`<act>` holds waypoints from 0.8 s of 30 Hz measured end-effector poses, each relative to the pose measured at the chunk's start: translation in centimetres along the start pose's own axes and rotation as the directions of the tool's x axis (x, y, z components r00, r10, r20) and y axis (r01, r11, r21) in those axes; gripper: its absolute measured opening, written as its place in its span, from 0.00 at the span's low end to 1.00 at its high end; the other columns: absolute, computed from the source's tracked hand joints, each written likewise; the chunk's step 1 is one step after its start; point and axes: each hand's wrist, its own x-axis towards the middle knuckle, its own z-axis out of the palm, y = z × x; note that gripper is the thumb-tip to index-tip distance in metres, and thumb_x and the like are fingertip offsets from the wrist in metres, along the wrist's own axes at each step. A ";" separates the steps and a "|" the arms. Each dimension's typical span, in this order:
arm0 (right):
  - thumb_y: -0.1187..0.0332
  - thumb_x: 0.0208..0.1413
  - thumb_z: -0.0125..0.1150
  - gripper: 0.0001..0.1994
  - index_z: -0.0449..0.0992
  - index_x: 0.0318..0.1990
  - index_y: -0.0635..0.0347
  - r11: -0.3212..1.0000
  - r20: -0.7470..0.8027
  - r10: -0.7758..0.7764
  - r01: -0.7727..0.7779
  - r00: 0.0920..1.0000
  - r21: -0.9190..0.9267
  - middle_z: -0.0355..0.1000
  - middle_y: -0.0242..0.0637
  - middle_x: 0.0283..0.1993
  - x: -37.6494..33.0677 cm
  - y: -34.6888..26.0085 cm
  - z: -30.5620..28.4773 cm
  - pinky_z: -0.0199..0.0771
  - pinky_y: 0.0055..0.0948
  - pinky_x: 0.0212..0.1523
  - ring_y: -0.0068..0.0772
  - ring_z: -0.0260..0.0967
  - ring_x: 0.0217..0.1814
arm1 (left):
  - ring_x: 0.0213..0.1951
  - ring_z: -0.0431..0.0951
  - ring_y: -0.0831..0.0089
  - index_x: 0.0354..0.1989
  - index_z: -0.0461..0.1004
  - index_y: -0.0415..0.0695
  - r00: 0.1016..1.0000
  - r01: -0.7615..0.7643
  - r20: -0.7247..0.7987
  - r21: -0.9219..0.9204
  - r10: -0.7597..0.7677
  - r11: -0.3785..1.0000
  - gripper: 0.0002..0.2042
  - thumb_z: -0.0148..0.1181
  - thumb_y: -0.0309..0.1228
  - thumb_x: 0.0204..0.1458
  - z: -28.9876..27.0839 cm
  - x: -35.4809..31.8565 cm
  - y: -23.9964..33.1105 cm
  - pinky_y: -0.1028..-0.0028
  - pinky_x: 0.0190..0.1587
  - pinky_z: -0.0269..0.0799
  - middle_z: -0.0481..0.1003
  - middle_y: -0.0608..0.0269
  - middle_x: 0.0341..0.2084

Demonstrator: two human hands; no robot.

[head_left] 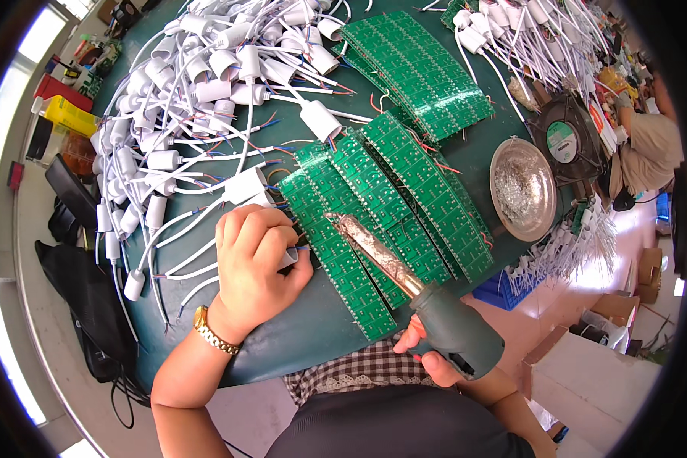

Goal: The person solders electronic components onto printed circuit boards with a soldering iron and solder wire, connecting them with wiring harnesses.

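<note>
My right hand [429,359] is wrapped round the dark green handle of a large soldering iron [459,330], whose metal barrel slants up and left over the boards. The iron's pointed tip is close above the green circuit board panels [336,256], which lie side by side at the middle of the table. At their left edge my left hand [256,256] is closed, its thumb and fingers round a white plastic lamp cap [288,259] that is mostly hidden. Another white cap [244,185], with a cable, lies just beyond my knuckles.
A big heap of white caps with cables [206,84] covers the far left. More green panels [424,72] lie stacked behind. To the right are a round metal dish [520,187] of silvery material and a black fan [569,141]. A black bag [88,298] hangs at the left edge.
</note>
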 end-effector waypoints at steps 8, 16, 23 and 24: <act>0.60 0.58 0.60 0.23 0.66 0.55 0.64 0.998 0.074 0.024 -0.020 0.997 -0.055 0.67 0.40 0.39 0.4 0.3 -0.9 0.80 0.38 0.35 0.34 0.72 0.36 | 0.41 0.72 0.62 0.30 0.71 0.47 0.996 -0.088 0.012 -0.090 0.089 0.992 0.14 0.67 0.23 0.32 -0.3 -0.3 -1.0 0.62 0.44 0.59 0.74 0.66 0.34; 0.55 0.54 0.64 0.26 0.66 0.52 0.65 0.987 0.084 0.152 -0.148 0.985 -0.061 0.67 0.40 0.38 -0.1 0.2 -1.3 0.79 0.36 0.35 0.36 0.73 0.37 | 0.42 0.72 0.58 0.27 0.71 0.46 0.995 -0.020 0.095 -0.178 0.038 0.984 0.10 0.63 0.24 0.34 -0.9 0.0 -0.9 0.63 0.48 0.61 0.75 0.63 0.35; 0.55 0.53 0.65 0.26 0.67 0.49 0.67 0.980 0.056 0.192 -0.188 0.980 -0.070 0.67 0.40 0.35 0.4 -0.2 -1.0 0.79 0.35 0.35 0.34 0.73 0.34 | 0.40 0.72 0.63 0.25 0.71 0.48 0.999 0.020 0.028 -0.125 -0.017 0.992 0.11 0.64 0.21 0.32 -0.1 -0.2 -0.5 0.64 0.46 0.60 0.75 0.69 0.33; 0.54 0.53 0.65 0.26 0.67 0.49 0.68 0.979 0.054 0.199 -0.197 0.978 -0.049 0.67 0.40 0.35 0.5 -0.3 -1.0 0.79 0.35 0.36 0.34 0.73 0.34 | 0.40 0.72 0.62 0.24 0.71 0.47 0.999 0.047 0.008 -0.107 -0.046 0.993 0.10 0.64 0.20 0.33 0.0 -0.2 -0.3 0.65 0.46 0.61 0.75 0.68 0.33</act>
